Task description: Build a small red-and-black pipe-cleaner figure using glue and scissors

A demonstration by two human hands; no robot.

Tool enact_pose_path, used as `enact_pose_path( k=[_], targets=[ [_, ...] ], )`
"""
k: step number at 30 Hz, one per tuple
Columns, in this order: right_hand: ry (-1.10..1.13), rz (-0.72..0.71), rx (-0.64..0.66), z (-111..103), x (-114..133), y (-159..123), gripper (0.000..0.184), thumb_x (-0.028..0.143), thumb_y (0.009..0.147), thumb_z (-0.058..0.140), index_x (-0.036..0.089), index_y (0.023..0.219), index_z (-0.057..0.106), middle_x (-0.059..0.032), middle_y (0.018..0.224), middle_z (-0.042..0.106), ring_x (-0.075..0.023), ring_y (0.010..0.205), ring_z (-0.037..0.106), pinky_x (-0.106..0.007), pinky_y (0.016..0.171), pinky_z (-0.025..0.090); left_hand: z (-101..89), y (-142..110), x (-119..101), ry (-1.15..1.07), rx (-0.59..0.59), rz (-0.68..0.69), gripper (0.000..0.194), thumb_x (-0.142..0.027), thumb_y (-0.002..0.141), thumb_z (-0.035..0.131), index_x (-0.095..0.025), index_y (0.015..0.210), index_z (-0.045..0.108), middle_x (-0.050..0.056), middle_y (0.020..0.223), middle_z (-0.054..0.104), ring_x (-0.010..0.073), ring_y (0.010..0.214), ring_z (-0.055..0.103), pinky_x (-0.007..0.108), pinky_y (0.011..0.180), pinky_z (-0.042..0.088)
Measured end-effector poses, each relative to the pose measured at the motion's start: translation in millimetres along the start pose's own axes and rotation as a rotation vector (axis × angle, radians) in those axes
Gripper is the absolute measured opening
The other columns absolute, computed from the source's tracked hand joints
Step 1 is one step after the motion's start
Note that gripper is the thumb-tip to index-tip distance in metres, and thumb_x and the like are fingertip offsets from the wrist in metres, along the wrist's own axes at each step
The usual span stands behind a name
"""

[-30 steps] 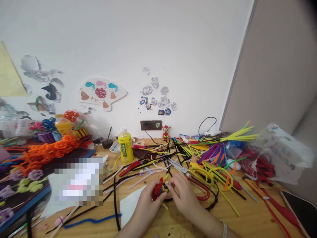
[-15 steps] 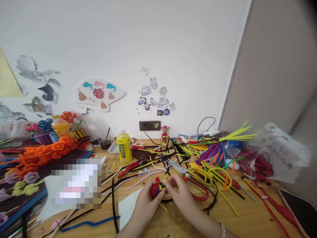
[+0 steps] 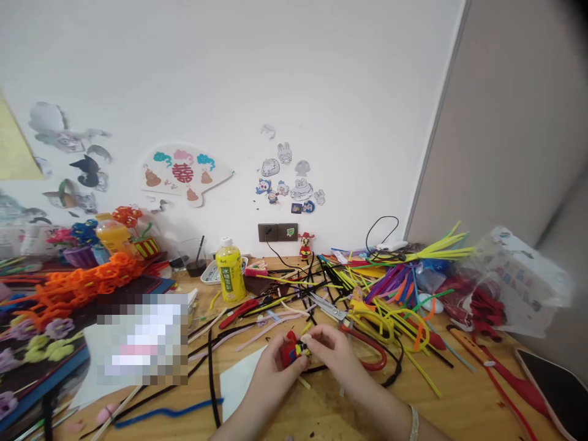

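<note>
Low in the middle of the head view, my left hand (image 3: 277, 365) is closed around a small red figure (image 3: 289, 351) with blue, yellow and black parts. My right hand (image 3: 331, 350) pinches a small pale piece at the upper right of the figure, its fingertips touching there. Much of the figure is hidden by my fingers. Just beyond my hands lie scissors (image 3: 331, 308) with their blades toward the upper left. A white sheet of paper (image 3: 241, 383) is partly under my left forearm.
Black and yellow pipe cleaners (image 3: 321, 278) spread over the table behind my hands. A yellow bottle (image 3: 231, 274) stands back left. Orange pipe-cleaner flowers (image 3: 92, 278) lie at far left. A phone (image 3: 554, 383) and an orange-handled tool (image 3: 468, 343) are at right.
The view has shifted slightly. My left hand keeps hold of the red figure, while the right fingers have moved a little around the pale piece at its upper side.
</note>
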State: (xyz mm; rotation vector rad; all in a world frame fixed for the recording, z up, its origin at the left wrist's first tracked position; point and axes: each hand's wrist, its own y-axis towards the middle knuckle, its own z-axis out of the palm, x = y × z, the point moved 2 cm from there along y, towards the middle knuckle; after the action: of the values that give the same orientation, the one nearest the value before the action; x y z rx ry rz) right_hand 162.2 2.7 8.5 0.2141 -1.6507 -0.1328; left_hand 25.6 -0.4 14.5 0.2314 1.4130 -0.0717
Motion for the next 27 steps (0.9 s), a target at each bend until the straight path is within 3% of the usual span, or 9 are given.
enact_pose_path(
  k=[12,17,21,24,27],
  targets=[
    [0.03,-0.072,-0.11,3,4,-5,0.027,0.044,0.075,0.057,0.017,0.077,0.06,-0.0029,0.072,0.063,-0.0179,0.071,0.059,-0.028,0.064,0.048,2.3,0,2,-0.132,0.02,-0.066,0.037,-0.037,0.049,0.079,-0.017,0.069,0.055,-0.002,0.068,0.058,0.0147,0.066,0.056,0.028,0.064,0.048],
    [-0.009,-0.134,-0.08,-3,2,-7,0.028,0.042,0.077,0.055,0.018,0.088,0.061,-0.0038,0.077,0.063,-0.0184,0.074,0.06,-0.03,0.067,0.049,-3.7,3,0,-0.143,-0.011,-0.041,0.035,-0.035,0.056,0.077,-0.018,0.081,0.059,0.003,0.081,0.065,0.0178,0.081,0.059,0.028,0.073,0.048],
    [-0.11,-0.15,-0.083,0,-4,-5,0.022,0.035,0.074,0.059,0.016,0.086,0.062,-0.0032,0.076,0.063,-0.0177,0.071,0.06,-0.03,0.067,0.049,-6.9,3,3,-0.145,-0.041,-0.047,0.037,-0.035,0.054,0.078,-0.019,0.08,0.059,0.001,0.077,0.064,0.0187,0.083,0.059,0.028,0.073,0.048],
    [-0.173,-0.185,-0.115,-1,3,1,0.019,0.032,0.076,0.057,0.016,0.085,0.061,-0.0035,0.076,0.063,-0.0176,0.07,0.06,-0.03,0.066,0.049,-4.9,3,3,-0.185,-0.025,-0.086,0.039,-0.035,0.056,0.077,-0.018,0.086,0.058,0.002,0.084,0.064,0.0168,0.079,0.059,0.027,0.068,0.049],
    [-0.293,-0.343,-0.151,-14,18,-7,0.014,0.029,0.079,0.055,0.018,0.084,0.061,-0.0034,0.076,0.062,-0.0181,0.072,0.058,-0.031,0.067,0.049,-7.3,6,0,-0.222,-0.054,-0.063,0.048,-0.04,0.054,0.077,-0.019,0.091,0.056,-0.002,0.072,0.06,0.0103,0.057,0.053,0.021,0.049,0.042]
  ],
)
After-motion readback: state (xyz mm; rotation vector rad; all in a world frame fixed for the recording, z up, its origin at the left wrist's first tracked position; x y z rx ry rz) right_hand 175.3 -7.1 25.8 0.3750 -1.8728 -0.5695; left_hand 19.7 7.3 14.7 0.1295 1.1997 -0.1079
